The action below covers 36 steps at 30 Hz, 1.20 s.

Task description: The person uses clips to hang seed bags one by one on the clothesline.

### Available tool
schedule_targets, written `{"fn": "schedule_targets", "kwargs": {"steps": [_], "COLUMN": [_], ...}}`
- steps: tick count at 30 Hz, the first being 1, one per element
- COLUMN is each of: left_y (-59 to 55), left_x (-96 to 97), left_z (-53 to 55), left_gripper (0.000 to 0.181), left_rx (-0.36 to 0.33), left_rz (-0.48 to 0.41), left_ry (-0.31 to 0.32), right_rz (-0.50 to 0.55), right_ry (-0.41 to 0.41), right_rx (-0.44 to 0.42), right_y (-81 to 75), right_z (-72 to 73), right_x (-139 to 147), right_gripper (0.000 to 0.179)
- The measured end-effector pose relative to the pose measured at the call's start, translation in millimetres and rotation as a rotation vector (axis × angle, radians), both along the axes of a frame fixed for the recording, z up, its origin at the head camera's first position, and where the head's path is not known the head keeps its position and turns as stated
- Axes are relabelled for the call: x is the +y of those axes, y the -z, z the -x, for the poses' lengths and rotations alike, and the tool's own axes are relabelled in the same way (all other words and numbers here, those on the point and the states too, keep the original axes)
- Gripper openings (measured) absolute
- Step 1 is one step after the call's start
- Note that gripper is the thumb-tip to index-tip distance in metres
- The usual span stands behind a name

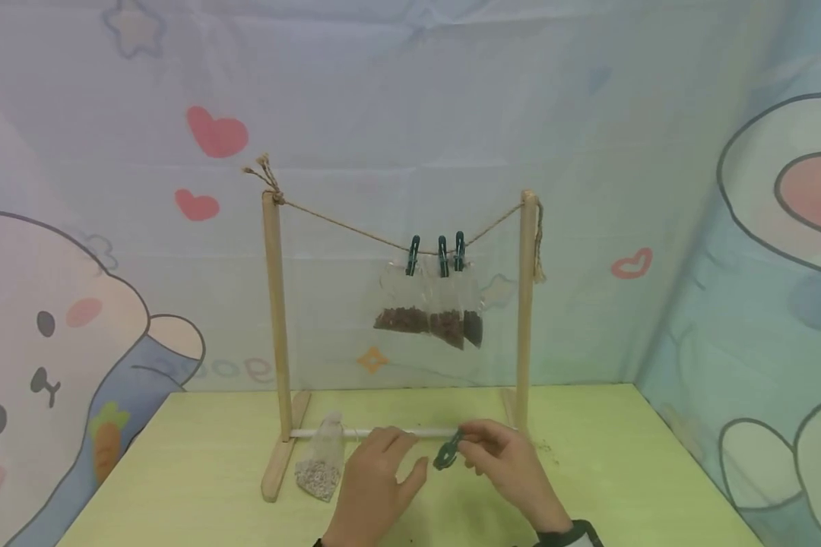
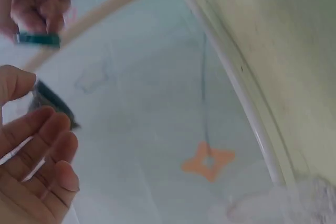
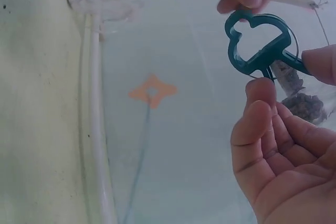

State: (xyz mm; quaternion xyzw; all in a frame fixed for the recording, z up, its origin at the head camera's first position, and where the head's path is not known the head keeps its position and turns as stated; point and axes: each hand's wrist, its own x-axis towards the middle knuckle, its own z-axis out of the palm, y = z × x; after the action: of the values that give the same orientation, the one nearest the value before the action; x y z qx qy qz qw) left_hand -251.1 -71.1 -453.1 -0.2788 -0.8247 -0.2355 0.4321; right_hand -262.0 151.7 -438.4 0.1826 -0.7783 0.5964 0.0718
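Note:
Between thumb and fingers, my right hand (image 1: 513,472) pinches a green plastic plant clip (image 1: 447,453) by its handles, low in front of the rack. In the right wrist view the clip (image 3: 260,43) shows a rounded, lobed loop. My left hand (image 1: 378,479) is just left of it, thumb and fingers apart with nothing held; in the left wrist view its fingers (image 2: 39,156) are loosely bent. A small clear bag (image 1: 319,475) with pale bits in its bottom rests on the table left of my left hand, by the rack's foot.
A twine line (image 1: 342,222) sags between two wooden posts (image 1: 277,319). Three green clips (image 1: 413,255) on it hold clear bags (image 1: 402,315) with reddish-brown or dark contents. A white rod (image 1: 427,433) joins the posts low down. A printed cloth (image 1: 410,99) hangs behind the yellow-green table (image 1: 609,463).

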Motion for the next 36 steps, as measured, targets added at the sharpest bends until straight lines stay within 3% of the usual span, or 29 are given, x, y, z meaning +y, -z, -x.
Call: {"fn": "schedule_targets", "kwargs": {"steps": [5, 10, 16, 20, 26, 36], "left_y": [-5.7, -4.2, 8.5, 16.6, 23.4, 32.6], "left_x": [-34.9, -67.5, -90.0, -96.9, -102.7, -105.0], "left_z": [9.3, 23.1, 38.9, 46.7, 50.7, 54.1], "left_gripper": [0.031, 0.035, 0.044, 0.049, 0.048, 0.031], "left_rx": [-0.202, -0.367, -0.587, -0.696, -0.760, -0.697], "left_rz": [-0.132, -0.240, -0.311, -0.324, -0.321, -0.286], "left_ry": [-0.163, -0.240, -0.228, -0.201, -0.163, -0.163], "right_rz": [-0.036, -0.075, -0.094, -0.092, -0.092, -0.050], "right_ry": [0.047, 0.097, 0.073, 0.056, 0.041, -0.048], "right_rx": [0.076, 0.116, 0.195, 0.222, 0.262, 0.287], "right_y": [-6.7, -11.8, -6.4, -1.6, 1.9, 4.1], "right_z": [-1.4, -2.8, -2.0, 0.1, 2.9, 2.5], "right_x": [-4.1, -9.1, -9.4, -8.1, -7.2, -6.4], "right_gripper": [0.025, 0.022, 0.021, 0.020, 0.021, 0.013]}}
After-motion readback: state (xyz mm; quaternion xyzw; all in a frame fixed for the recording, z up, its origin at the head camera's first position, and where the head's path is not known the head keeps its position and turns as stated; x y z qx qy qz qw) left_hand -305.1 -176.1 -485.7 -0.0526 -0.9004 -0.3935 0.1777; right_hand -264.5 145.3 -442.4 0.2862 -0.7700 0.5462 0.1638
